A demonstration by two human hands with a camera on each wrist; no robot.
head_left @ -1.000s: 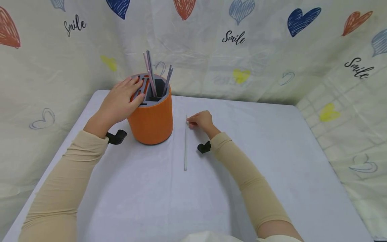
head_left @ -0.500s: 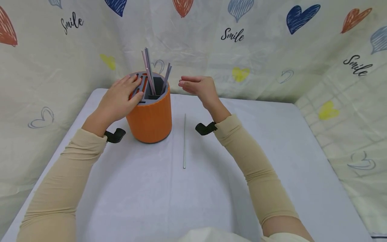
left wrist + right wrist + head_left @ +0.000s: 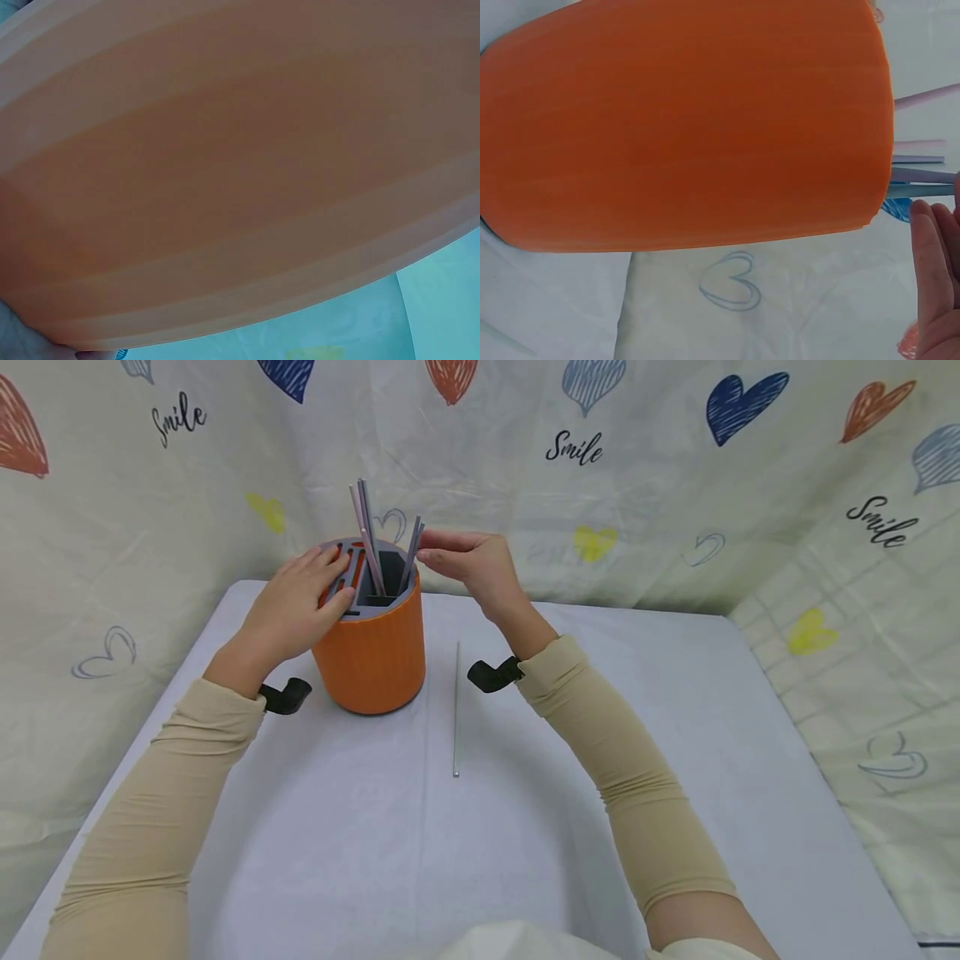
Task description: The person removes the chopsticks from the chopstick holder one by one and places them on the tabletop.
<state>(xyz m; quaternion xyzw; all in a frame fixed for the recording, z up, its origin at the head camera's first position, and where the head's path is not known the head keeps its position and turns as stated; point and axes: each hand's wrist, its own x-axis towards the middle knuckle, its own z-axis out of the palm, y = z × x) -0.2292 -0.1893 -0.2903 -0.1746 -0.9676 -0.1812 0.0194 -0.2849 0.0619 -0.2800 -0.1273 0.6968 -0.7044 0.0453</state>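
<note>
An orange round utensil holder [image 3: 369, 664] with a grey slotted top stands on the white-covered table. My left hand [image 3: 288, 606] lies over the slotted part of that top, fingers spread. Several thin, chopstick-like sticks [image 3: 369, 531] in pinkish and purplish metallic tones stand in its dark open compartment. My right hand [image 3: 480, 568] is raised at the holder's right, fingers fairly straight, fingertips right at the shorter sticks [image 3: 412, 543]. In the right wrist view, the fingers [image 3: 930, 262] lie just beside a teal stick [image 3: 919, 191]. The orange wall [image 3: 247, 165] fills most of the left wrist view.
One thin, pale stick [image 3: 457, 710] lies lengthwise on the table [image 3: 360, 843], right of the holder. Behind the table hangs a light curtain [image 3: 495, 477] printed with hearts and the word Smile. Black wrist cameras [image 3: 285, 696] sit below both wrists.
My right hand has let go of the pale stick on the table, risen, and moved left to the sticks in the holder. The left hand stays on the holder's top.
</note>
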